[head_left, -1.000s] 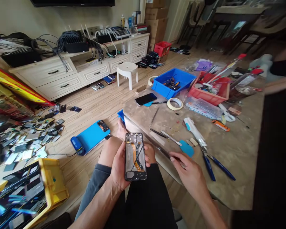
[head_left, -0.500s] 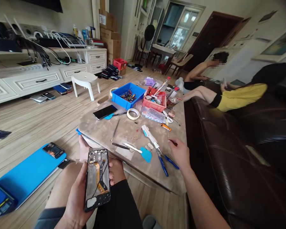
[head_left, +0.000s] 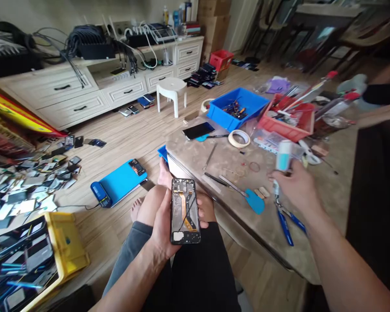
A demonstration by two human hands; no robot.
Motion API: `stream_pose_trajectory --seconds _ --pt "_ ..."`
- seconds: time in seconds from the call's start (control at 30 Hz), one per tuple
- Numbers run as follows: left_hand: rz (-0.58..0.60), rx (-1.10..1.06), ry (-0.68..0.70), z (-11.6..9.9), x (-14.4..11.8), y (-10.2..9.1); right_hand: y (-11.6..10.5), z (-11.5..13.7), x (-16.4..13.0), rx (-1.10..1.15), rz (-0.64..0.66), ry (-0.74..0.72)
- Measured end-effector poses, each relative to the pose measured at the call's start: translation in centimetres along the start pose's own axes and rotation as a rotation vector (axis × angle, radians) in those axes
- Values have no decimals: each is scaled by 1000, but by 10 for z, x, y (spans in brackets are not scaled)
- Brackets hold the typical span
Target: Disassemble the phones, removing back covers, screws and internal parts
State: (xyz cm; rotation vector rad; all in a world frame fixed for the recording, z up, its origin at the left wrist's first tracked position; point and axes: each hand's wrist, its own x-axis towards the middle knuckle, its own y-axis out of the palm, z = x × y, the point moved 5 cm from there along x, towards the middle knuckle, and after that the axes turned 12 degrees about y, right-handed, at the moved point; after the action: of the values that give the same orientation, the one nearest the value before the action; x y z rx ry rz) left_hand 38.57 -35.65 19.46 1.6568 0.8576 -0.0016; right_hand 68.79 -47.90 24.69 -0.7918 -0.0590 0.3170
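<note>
My left hand (head_left: 164,227) holds an opened phone (head_left: 185,211) over my lap, its back off and an orange flex cable showing inside. My right hand (head_left: 295,186) is over the stone table (head_left: 315,225) and grips a white and light-blue electric screwdriver (head_left: 283,157), lifted upright off the tabletop. Just below that hand lie blue-handled pliers (head_left: 286,227). A blue pick (head_left: 255,202), metal tweezers (head_left: 232,186) and a dark spudger (head_left: 216,179) lie on the table between the two hands.
A blue bin (head_left: 243,106), a red tray (head_left: 292,119), a tape roll (head_left: 238,138) and a black phone (head_left: 198,130) sit farther back. On the floor: a blue heating pad (head_left: 120,182), a yellow crate of screens (head_left: 61,251), scattered phone parts, a white stool (head_left: 172,93).
My right hand has picked the white screwdriver up off the table and raised it. My head swung right toward the sofa and back. The left hand keeps the phone over my lap.
</note>
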Motion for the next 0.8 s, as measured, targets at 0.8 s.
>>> stream_pose_trajectory --seconds 0.8 --pt "76 -161 80 -29 -7 -24 121 141 -215 1291 735 -31"
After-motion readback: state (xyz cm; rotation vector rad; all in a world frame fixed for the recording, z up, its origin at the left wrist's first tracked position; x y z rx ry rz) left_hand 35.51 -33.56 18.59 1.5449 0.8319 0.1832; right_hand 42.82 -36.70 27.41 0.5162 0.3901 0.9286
